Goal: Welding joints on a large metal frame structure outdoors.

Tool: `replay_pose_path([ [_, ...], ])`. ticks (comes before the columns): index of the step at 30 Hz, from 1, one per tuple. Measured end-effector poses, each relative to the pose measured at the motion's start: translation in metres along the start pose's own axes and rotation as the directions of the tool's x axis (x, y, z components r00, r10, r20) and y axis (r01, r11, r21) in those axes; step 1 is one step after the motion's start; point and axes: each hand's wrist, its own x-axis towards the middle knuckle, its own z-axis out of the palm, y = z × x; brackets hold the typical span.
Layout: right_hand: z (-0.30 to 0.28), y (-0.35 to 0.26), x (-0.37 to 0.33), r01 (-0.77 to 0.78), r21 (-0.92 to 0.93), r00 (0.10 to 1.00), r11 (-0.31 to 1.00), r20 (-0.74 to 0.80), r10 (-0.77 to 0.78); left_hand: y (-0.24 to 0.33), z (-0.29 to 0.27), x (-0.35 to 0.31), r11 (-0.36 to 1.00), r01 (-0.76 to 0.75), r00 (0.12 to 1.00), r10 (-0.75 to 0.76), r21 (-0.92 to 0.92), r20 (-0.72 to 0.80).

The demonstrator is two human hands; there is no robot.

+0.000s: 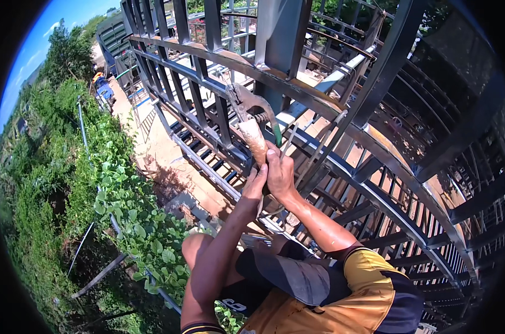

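Note:
A welding electrode holder (253,138) is in front of me, its worn tan-and-white handle pointing up and away. Metal jaws, a coil spring and a curved lever with a green tip show at its upper end. My right hand (281,173) is closed round the lower handle, thumb on top. Pressed against it from the left, my left hand (254,185) also grips the handle's lower end; its fingers are partly hidden. The jaws overlap a dark steel frame (219,55) in the picture; whether they touch it I cannot tell. Beside the right hand a thin rod (289,140) slants upward.
Welded steel beams (375,150) and bars rise ahead and to my right, with sandy ground far below between them. Leafy vines (135,206) and bushes cover the left side, along a metal pipe (82,127). My bent knee (196,245) is below my hands.

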Motion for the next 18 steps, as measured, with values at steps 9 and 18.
replay_pose_path([
  [9, 0.015, -0.022, 0.001, 0.163, 0.089, 0.985, 0.983, -0.069, -0.157, -0.004, 0.001, -0.001, 0.980, -0.172, 0.972, 0.152, -0.103, -0.181],
  [18, -0.030, -0.051, -0.029, -0.065, 0.209, 0.863, 0.976, 0.502, -0.050, 0.071, -0.010, -0.017, 0.864, -0.371, 0.692, 0.501, 0.340, -0.519],
])
